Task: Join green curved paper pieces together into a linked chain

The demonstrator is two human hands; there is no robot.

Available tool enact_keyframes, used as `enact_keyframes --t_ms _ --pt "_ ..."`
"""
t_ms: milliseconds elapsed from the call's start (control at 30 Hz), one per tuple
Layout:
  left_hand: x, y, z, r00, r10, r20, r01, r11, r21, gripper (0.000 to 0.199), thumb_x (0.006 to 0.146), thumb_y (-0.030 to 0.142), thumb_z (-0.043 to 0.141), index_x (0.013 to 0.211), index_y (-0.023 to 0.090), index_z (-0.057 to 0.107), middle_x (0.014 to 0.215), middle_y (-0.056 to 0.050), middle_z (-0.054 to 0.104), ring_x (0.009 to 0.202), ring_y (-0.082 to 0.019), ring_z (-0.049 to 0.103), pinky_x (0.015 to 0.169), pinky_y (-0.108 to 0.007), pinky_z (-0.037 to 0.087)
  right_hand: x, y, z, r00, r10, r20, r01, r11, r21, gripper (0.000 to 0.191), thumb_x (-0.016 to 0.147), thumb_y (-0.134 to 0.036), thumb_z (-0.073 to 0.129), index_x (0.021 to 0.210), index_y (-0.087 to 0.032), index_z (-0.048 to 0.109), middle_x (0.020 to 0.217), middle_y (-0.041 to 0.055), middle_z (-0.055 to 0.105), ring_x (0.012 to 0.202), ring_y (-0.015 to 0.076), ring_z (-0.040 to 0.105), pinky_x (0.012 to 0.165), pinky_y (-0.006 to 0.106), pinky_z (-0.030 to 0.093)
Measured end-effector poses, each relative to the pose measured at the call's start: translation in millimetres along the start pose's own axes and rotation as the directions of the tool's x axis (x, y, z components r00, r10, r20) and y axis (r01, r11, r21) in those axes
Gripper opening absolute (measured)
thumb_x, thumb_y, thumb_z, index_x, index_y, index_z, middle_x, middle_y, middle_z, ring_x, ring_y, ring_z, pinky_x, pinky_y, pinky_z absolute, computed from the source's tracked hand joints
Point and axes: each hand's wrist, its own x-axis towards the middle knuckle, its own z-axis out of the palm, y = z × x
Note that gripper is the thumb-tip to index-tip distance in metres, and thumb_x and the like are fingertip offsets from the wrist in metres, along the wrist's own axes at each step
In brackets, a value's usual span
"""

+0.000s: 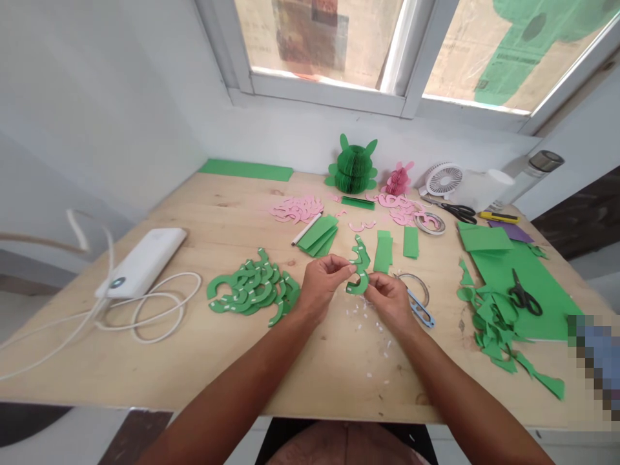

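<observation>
My left hand (323, 286) and my right hand (389, 302) pinch a curved strip of joined green C-shaped paper cut-outs (359, 271) above the middle of the plywood table (145, 361). The fingers of both hands meet the paper near its lower part, hiding some of it. To the left of my left hand lies a heap of similar green cut-outs (252, 289) with small white tabs. Small white paper scraps (368, 339) are scattered below my hands. A grey-blue handled tool (420, 309) lies just right of my right hand.
Green paper strips (317, 236) and pink cut-outs (296, 208) lie ahead, behind them a green honeycomb paper figure (352, 166). At right are a green sheet (523, 290), black scissors (524, 298) and green offcuts (498, 332). A white power bank (143, 261) and cable (159, 310) lie left.
</observation>
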Motion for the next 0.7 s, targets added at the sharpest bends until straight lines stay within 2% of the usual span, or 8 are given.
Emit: enact_keyframes --t_ms 167,333,467,700 --pt "-0.9 -0.5 0.9 1.000 0.001 -0.003 -0.001 1.000 -0.023 0.018 0.055 0.026 0.076 0.061 0.015 0.062 0.057 0.002 0.059 0.054 -0.009 0.050 0.057 -0.021 0.040 -1.0 -0.4 -0.3 1.000 0.027 0.006 -0.027 0.999 0.042 0.022 0.069 -0.034 0.067 0.061 -0.016 0.057 0.058 -0.0017 0.053 0.052 0.0097 0.043 0.050 0.022 0.033" --pt "-1.8 0.2 1.7 1.000 -0.001 -0.010 0.001 0.999 -0.035 0.019 0.054 0.026 0.076 0.061 0.015 0.062 0.057 0.002 0.060 0.054 -0.009 0.051 0.058 -0.022 0.041 -1.4 1.8 -0.7 0.999 0.044 0.001 -0.044 0.998 0.041 0.022 0.071 -0.037 0.065 0.067 -0.016 0.061 0.059 -0.0012 0.054 0.052 0.0102 0.044 0.049 0.022 0.034" --pt "-2.6 0.6 2.0 1.000 0.004 -0.001 -0.004 0.999 -0.047 0.020 0.053 0.026 0.077 0.062 0.015 0.062 0.059 0.001 0.062 0.056 -0.010 0.054 0.060 -0.022 0.042 -0.6 2.3 -0.7 1.000 0.028 -0.003 -0.028 0.999 0.041 0.023 0.068 -0.038 0.068 0.064 -0.016 0.061 0.057 -0.0019 0.053 0.051 0.0096 0.043 0.048 0.022 0.034" --pt "-4.1 0.5 2.9 0.989 0.141 -0.033 -0.138 0.988 0.071 0.018 0.057 0.023 0.074 0.065 0.016 0.059 0.063 0.001 0.062 0.059 -0.011 0.055 0.059 -0.022 0.042 0.0 -2.6 0.8 0.999 0.035 0.003 -0.035 0.996 0.083 0.020 0.067 -0.035 0.070 0.065 -0.017 0.061 0.057 -0.0026 0.053 0.051 0.0095 0.042 0.049 0.022 0.033"
